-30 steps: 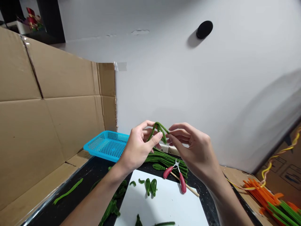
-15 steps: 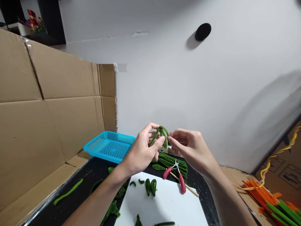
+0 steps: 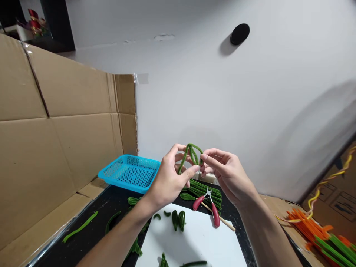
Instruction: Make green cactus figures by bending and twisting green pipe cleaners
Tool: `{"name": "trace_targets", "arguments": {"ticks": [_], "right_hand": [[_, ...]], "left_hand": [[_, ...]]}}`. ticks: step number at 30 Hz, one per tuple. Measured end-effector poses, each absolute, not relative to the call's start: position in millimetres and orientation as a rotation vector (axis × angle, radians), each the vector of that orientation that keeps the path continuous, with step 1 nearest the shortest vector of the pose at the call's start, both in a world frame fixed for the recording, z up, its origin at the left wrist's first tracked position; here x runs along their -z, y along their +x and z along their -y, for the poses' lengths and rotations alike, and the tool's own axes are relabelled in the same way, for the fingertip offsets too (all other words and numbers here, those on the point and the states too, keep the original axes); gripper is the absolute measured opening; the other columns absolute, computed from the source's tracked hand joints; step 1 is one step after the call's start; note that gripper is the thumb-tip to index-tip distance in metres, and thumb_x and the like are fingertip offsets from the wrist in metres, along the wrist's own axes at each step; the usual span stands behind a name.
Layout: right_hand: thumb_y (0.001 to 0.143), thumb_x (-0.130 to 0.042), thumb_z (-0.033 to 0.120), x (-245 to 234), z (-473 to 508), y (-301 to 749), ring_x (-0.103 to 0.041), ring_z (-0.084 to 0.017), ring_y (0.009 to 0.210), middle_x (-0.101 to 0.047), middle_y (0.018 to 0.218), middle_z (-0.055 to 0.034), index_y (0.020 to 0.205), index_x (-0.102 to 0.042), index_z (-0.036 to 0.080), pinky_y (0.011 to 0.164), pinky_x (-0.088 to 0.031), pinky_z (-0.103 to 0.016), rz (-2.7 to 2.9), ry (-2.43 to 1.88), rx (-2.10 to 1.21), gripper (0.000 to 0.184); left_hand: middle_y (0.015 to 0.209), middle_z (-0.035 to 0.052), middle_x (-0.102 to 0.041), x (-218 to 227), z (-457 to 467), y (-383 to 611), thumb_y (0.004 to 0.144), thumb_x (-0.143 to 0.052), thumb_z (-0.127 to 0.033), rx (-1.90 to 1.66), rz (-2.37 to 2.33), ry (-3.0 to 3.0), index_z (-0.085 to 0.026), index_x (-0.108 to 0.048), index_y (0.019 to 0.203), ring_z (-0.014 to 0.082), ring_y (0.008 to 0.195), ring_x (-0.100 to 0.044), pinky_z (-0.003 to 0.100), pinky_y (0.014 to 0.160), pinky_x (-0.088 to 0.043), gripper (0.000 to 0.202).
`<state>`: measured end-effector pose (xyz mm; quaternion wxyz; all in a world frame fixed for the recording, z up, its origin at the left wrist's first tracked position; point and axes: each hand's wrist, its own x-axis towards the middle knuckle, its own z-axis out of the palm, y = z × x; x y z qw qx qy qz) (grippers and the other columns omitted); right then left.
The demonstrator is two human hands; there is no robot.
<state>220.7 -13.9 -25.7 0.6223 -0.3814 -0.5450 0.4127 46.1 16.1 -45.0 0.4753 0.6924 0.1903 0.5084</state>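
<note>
Above the pliers [image 3: 215,215], at chest height: bent green pipe cleaner [image 3: 191,152], left hand [image 3: 168,181] pinching its lower legs, right hand [image 3: 228,177] pinching the right loop end. Judged light, fuzzy, non-slip; wire core should bend and hold shape, so grip by fingertips close beside each bend

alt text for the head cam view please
A left hand and a right hand pinch a looped green pipe cleaner, held above a black table. Below lie red-handled cutters, a white sheet with folded green pieces, and a blue basket.
</note>
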Motion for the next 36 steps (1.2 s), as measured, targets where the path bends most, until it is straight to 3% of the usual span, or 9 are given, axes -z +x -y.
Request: {"name": "trace_targets", "arguments": {"ticks": [6, 12, 19, 25, 29, 36], "right_hand": [[0.068, -0.096, 0.040, 24.3, 14.9, 217.2, -0.064, -0.014, 0.060, -0.069, 0.071, -0.0017, 0.081, -0.074, 0.018, 0.056, -0.059, -0.027, 1.267, -0.882, -0.885, 0.033], [0.069, -0.096, 0.037, 26.6, 15.4, 216.0, -0.051, -0.009, 0.050, -0.064, 0.067, 0.0009, 0.081, -0.075, 0.019, 0.043, -0.045, -0.023, 1.242, -0.885, -0.871, 0.030], [0.071, -0.095, 0.034, 30.3, 15.4, 215.2, -0.040, -0.007, 0.052, -0.062, 0.069, 0.0008, 0.082, -0.080, 0.018, 0.043, -0.027, -0.020, 1.227, -0.910, -0.833, 0.024], [0.079, -0.090, 0.036, 30.7, 17.0, 212.1, -0.036, -0.007, 0.055, -0.056, 0.068, 0.0016, 0.080, -0.078, 0.017, 0.048, -0.026, -0.023, 1.302, -0.909, -0.828, 0.023], [0.084, -0.086, 0.038, 29.7, 18.6, 212.5, -0.037, -0.008, 0.057, -0.059, 0.073, -0.0009, 0.075, -0.076, 0.016, 0.050, -0.026, -0.025, 1.396, -0.925, -0.788, 0.025], [0.076, -0.092, 0.035, 26.7, 18.2, 218.1, -0.042, -0.008, 0.057, -0.061, 0.077, -0.0005, 0.078, -0.079, 0.019, 0.048, -0.033, -0.024, 1.292, -0.940, -0.660, 0.021]], "left_hand": [[0.108, 0.0026, -0.071, 46.7, -18.6, 46.9, 0.097, -0.072, -0.025, -1.224, -0.429, 1.667, -0.021, -0.052, 0.109, 0.0003, 0.045, -0.049, 0.017, 0.041, -0.037, 0.023], [0.108, 0.0014, -0.067, 45.1, -17.4, 46.1, 0.100, -0.069, -0.026, -1.160, -0.382, 1.639, -0.021, -0.051, 0.107, -0.0018, 0.042, -0.044, 0.018, 0.039, -0.032, 0.020], [0.071, -0.0071, -0.060, 45.7, -15.3, 46.1, 0.096, -0.075, -0.026, -1.104, -0.373, 1.709, -0.021, -0.053, 0.096, 0.0034, 0.043, -0.048, 0.018, 0.042, -0.036, 0.023], [0.090, -0.0019, -0.069, 48.0, -17.2, 47.6, 0.095, -0.073, -0.021, -1.182, -0.421, 1.701, -0.019, -0.059, 0.100, 0.0035, 0.048, -0.051, 0.018, 0.044, -0.041, 0.015], [0.085, -0.0032, -0.064, 50.3, -18.3, 47.9, 0.095, -0.070, -0.019, -1.231, -0.499, 1.754, -0.019, -0.062, 0.098, 0.0066, 0.058, -0.055, 0.019, 0.052, -0.048, 0.008], [0.099, 0.0003, -0.068, 41.4, -18.8, 40.0, 0.093, -0.076, -0.023, -1.241, -0.475, 1.818, -0.018, -0.065, 0.103, 0.0082, 0.070, -0.062, 0.021, 0.061, -0.053, 0.015]]}}
